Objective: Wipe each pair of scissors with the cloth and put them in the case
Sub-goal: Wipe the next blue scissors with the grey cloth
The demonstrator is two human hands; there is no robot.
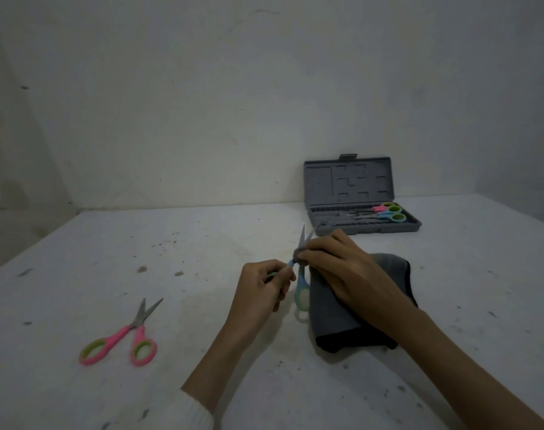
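Observation:
My left hand (pixel 261 287) grips one handle of the blue scissors (pixel 301 293), whose blades stand open and point away from me. My right hand (pixel 345 268) pinches a corner of the dark grey cloth (pixel 336 318) against the blades near the pivot. The rest of the cloth hangs under my right hand down to the table. A pink pair of scissors (pixel 131 336) with green-lined handles lies open on the table at the left. The grey case (pixel 323 225) stands open at the back right, with a pink pair (pixel 381 208) and a blue pair (pixel 385 216) lying in it.
The white table (pixel 202 243) is speckled with dark marks and meets a white wall at the back. The case lid (pixel 348 181) stands upright near that wall. A white sleeve cuff (pixel 184 414) covers my left forearm at the bottom edge.

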